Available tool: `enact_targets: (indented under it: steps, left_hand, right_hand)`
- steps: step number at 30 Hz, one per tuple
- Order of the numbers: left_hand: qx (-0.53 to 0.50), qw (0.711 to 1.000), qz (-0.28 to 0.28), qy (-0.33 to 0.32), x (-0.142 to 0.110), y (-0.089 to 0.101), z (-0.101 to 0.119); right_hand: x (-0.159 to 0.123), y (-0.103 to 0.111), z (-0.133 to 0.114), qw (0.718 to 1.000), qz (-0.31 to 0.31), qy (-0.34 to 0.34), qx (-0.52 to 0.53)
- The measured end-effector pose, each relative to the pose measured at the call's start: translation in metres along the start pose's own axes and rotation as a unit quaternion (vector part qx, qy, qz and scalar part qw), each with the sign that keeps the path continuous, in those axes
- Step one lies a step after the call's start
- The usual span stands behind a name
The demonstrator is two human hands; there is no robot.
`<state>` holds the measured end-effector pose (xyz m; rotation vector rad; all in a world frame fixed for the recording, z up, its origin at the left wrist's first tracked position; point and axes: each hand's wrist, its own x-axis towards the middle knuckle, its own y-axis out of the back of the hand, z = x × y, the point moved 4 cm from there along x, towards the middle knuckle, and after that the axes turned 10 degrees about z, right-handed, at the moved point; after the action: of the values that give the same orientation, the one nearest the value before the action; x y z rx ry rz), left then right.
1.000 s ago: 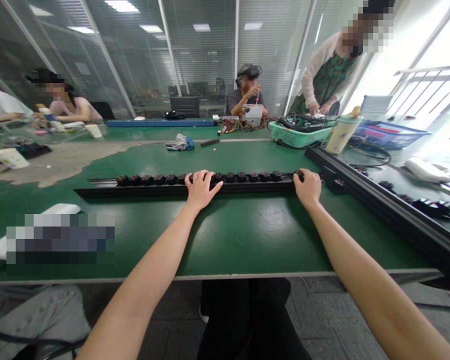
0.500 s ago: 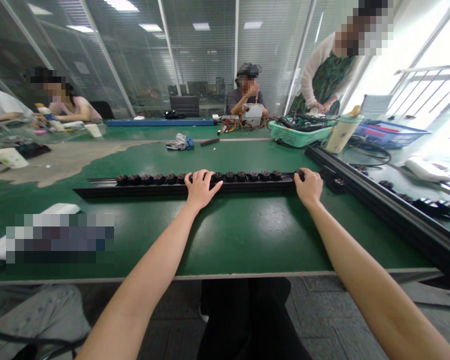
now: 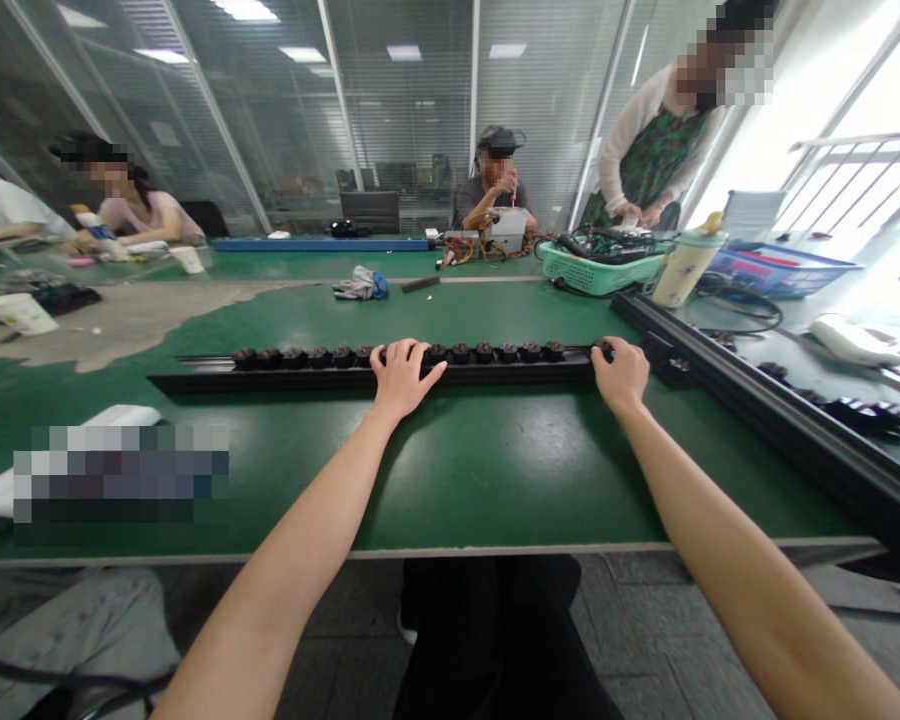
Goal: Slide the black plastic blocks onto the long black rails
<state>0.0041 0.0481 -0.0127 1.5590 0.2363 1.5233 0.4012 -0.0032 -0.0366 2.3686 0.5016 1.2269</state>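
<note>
Left hand [image 3: 403, 378]: I am seeing it lying palm-down across the black rail [image 3: 270, 384], fingers [image 3: 412, 351] spreading over its row of dark ribbed round parts [image 3: 484, 353]; it is released rather than clenched, and I judge it to be pressing the rail steady.
Right hand [image 3: 619, 376]: I am seeing it curling over the rail's right end, probably bracing that end; whether it is grasping, I cannot tell.
Rail: lying flat and lengthwise on the green bench mat [image 3: 495, 470], between and under the 2 hands.
Right of rail: a second black rail [image 3: 780, 420] is angling away, carrying similar parts.
Beyond: a seated person [image 3: 491, 190] is working behind a metal box [image 3: 505, 230] trailing coloured wires; a standing person [image 3: 649, 160] is reaching towards cables beside a teal plastic basket [image 3: 600, 272].
</note>
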Motion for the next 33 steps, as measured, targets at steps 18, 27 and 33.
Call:
enact_targets:
  steps: [18, 27, 33]
  left_hand:
    - [0.002, 1.000, -0.008, 0.005, 0.0000, 0.0014, 0.0015]
    - [0.006, 1.000, -0.005, 0.002, -0.0005, 0.0000, 0.0004]
    - [0.006, 1.000, -0.005, 0.002, -0.0003, -0.0002, 0.0001]
  right_hand:
    - [0.0008, 0.0056, -0.0007, 1.000, 0.004, -0.012, -0.006]
    - [0.0018, 0.0064, -0.0005, 1.000, -0.008, -0.021, -0.006]
    - [0.0026, 0.0070, 0.0007, 1.000, -0.006, -0.022, -0.004]
